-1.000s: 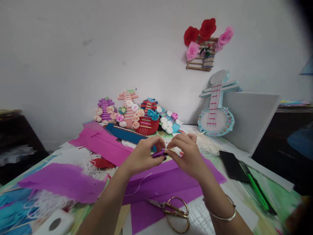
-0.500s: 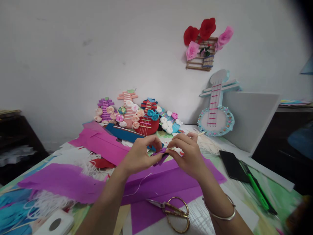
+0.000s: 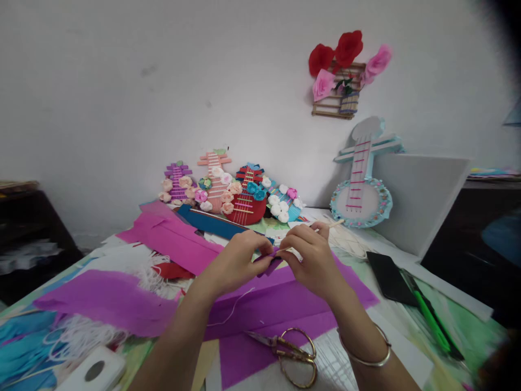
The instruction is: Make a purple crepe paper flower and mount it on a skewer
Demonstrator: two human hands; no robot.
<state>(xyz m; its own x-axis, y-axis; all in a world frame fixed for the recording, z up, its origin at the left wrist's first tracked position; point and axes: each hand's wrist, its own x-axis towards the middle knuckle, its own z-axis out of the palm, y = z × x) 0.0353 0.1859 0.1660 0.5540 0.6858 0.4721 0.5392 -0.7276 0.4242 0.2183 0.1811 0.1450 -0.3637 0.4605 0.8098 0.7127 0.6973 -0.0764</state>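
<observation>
Both my hands meet above the purple paper sheet point(image 3: 280, 301) spread on the table. My left hand point(image 3: 240, 260) pinches a small folded piece of purple paper point(image 3: 267, 266) between thumb and forefinger. My right hand point(image 3: 311, 258) grips a thin pale stick point(image 3: 337, 222), whose far end pokes out beyond the knuckles. The stick's other end touches the purple piece where the fingertips come together. Fingers hide most of the join. Below the hands lie scissors point(image 3: 295, 355) with gold handles, partly on the purple sheet, and a loose white thread point(image 3: 234, 309).
Pink paper point(image 3: 175, 239), another purple sheet point(image 3: 109, 301) and white yarn point(image 3: 83, 334) lie at left. A black phone-like slab point(image 3: 388, 277) and a green-handled cutter point(image 3: 433, 320) rest at right. Flower-trimmed model instruments point(image 3: 246, 203) and a larger pale-blue one point(image 3: 362, 201) lean at the wall.
My left fingers have closed in more tightly around the purple piece, and the hands are slightly nearer each other. The whole view has shifted a little; the table items stay put.
</observation>
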